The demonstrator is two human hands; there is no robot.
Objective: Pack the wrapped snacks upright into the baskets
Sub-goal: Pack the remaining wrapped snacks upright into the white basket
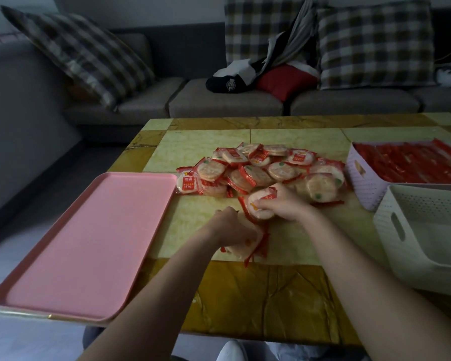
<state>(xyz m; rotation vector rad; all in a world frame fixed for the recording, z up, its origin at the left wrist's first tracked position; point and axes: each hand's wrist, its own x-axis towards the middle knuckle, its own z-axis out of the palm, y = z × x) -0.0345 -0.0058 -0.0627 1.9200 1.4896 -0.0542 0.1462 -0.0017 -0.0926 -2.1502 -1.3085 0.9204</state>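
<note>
Both forearms reach forward from the near edge of the worktop [271, 295] and converge near its middle. The left grip [231, 226], knuckles up, is clenched round a bunch of wrapped snacks [254, 243] pressed to the worktop. Just beyond it, the right grip [284, 204] pinches one snack packet [259, 208], tilted on edge, at the near side of the loose pile [261, 168]. A white basket [414, 259] sits at the right edge, with a lilac basket [362, 183] packed with snacks behind it.

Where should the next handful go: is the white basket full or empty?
Empty, as far as visible: the white basket shows bare walls and floor, no wrappers; its right side is out of frame.
</note>
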